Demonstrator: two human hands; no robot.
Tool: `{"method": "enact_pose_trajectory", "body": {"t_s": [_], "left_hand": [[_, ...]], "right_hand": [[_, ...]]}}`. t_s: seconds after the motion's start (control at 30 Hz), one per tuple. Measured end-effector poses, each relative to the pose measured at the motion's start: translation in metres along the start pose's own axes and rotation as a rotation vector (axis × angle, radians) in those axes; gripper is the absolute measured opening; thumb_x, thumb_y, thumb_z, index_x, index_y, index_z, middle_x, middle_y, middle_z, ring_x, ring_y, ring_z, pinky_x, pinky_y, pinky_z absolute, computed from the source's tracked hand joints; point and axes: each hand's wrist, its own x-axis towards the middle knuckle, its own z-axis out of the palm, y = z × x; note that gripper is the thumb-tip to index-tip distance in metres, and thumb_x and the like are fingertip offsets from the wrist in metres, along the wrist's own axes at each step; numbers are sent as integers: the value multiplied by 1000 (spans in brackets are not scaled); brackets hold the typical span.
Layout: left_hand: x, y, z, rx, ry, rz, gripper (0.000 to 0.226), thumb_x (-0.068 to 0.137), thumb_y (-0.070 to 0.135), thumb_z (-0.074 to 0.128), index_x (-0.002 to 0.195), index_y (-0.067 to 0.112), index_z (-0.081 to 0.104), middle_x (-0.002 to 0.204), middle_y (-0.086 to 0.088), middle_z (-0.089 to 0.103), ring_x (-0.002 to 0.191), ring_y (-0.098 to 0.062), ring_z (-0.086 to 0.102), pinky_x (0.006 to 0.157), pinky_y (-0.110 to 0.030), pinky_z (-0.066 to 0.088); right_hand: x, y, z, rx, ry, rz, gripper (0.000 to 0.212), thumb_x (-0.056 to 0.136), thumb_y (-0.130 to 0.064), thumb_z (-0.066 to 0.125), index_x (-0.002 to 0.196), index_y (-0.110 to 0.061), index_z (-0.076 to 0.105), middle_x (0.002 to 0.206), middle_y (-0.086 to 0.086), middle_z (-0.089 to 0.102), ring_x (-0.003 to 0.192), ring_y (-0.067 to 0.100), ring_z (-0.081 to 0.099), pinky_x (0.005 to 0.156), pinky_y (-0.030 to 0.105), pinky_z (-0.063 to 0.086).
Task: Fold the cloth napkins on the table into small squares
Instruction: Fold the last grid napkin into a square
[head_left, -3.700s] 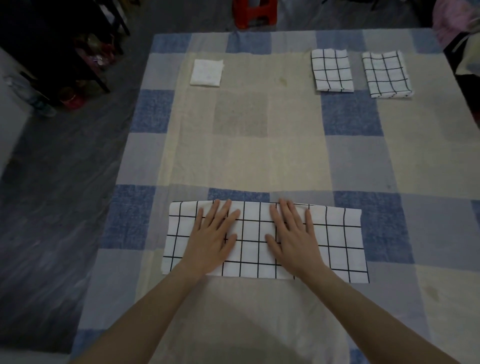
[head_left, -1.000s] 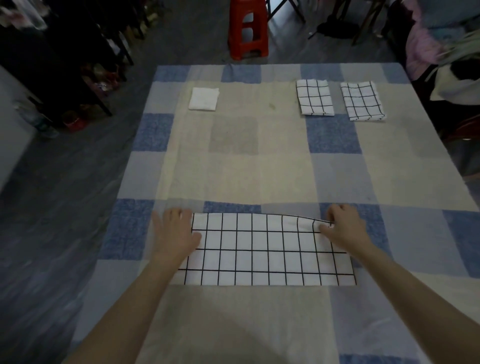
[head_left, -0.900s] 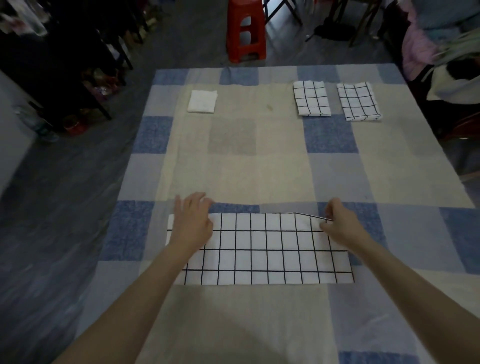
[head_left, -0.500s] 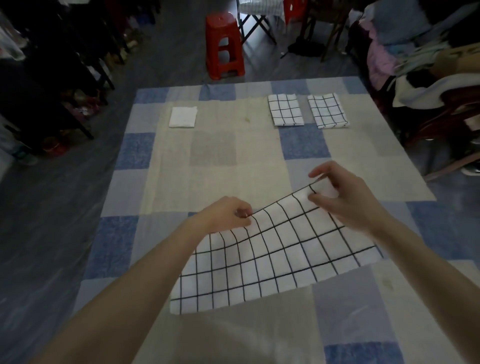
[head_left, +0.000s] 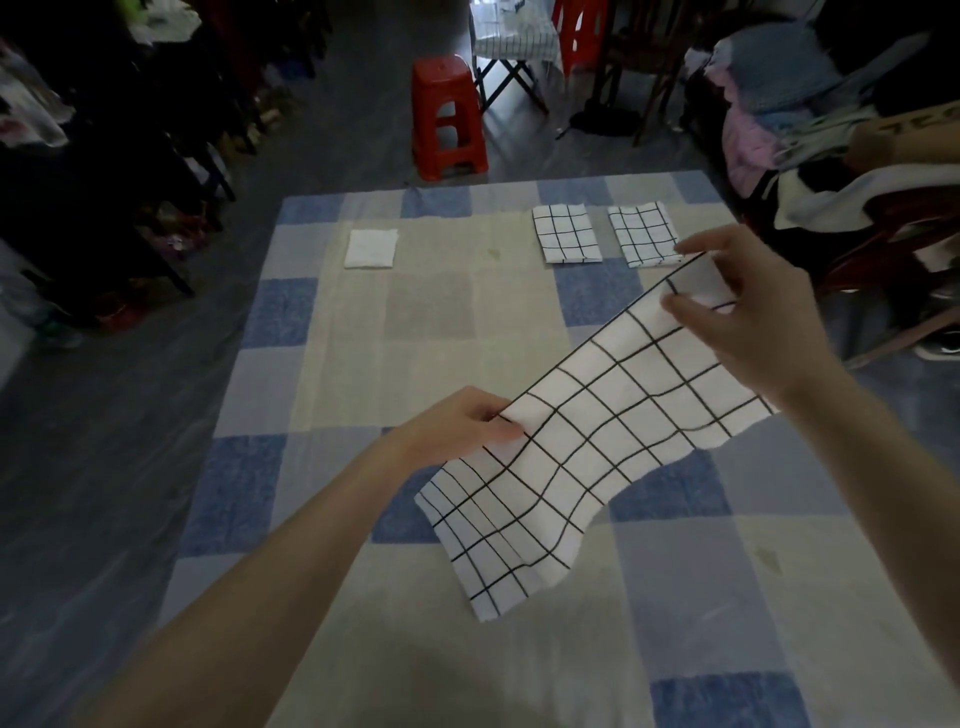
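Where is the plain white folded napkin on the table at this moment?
In the head view, the plain white napkin lies flat at the far left of the table, left of the two folded checked napkins and nearer than the red stool.

Partial dark print on brown cardboard box (head_left: 914, 136) at far right edge, above clothes pile; characters cut off and tilted, not readable. No other text, label, brand, number or sign legible anywhere in view.
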Motion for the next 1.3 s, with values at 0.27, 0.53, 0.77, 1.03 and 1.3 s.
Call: {"method": "enact_pose_trajectory", "body": {"t_s": [0.27, 0.53, 0.77, 1.03, 1.3], "left_hand": [[-25, 20, 3, -264, 23, 139, 19, 95, 9, 57, 106, 4, 73, 108, -15, 72, 108, -31, 66, 98, -42, 50], [-29, 22, -1, -379, 145, 92, 22, 96, 11, 55, 109, 2, 70, 106, -16, 73, 101, -33, 69, 93, -45, 53], [-19, 53, -30, -233, 254, 135, 16, 96, 12, 57, 102, 12, 73, 95, 1, 76, 92, -15, 71, 84, -25, 54], [-39, 52, -40, -49, 364, 350, 27, 92, 7, 63, 108, 28, 69, 116, 17, 67, 114, -3, 59, 95, -15, 43], [-62, -97, 67, -177, 239, -322, 22, 96, 35, 57, 103, 19, 70, 99, 9, 71, 93, -7, 66, 83, -19, 50]], "right_hand": [[-31, 25, 21, -435, 15, 344, 28, 89, -36, 60, 99, -10, 57, 101, 13, 59, 101, 36, 55, 78, 39, 41], [-81, 26, 45, 437, -1013, 1166, 103, 77, -86, 5, 114, -14, 68, 108, 11, 73, 105, 23, 67, 87, 39, 43], [-35, 17, 52, 631, -496, 1054, 37, 82, -53, 65, 95, -19, 63, 78, 3, 60, 52, 10, 48, 53, 25, 39], [-38, -2, 55, 797, -188, 712, 4, 92, -16, 61, 88, -18, 62, 77, -5, 64, 71, 8, 58, 70, 24, 46], [-157, 58, 132, 409, -470, 1013, 7, 91, -13, 63, 87, -8, 66, 79, 5, 65, 67, 13, 57, 60, 26, 46]]}}
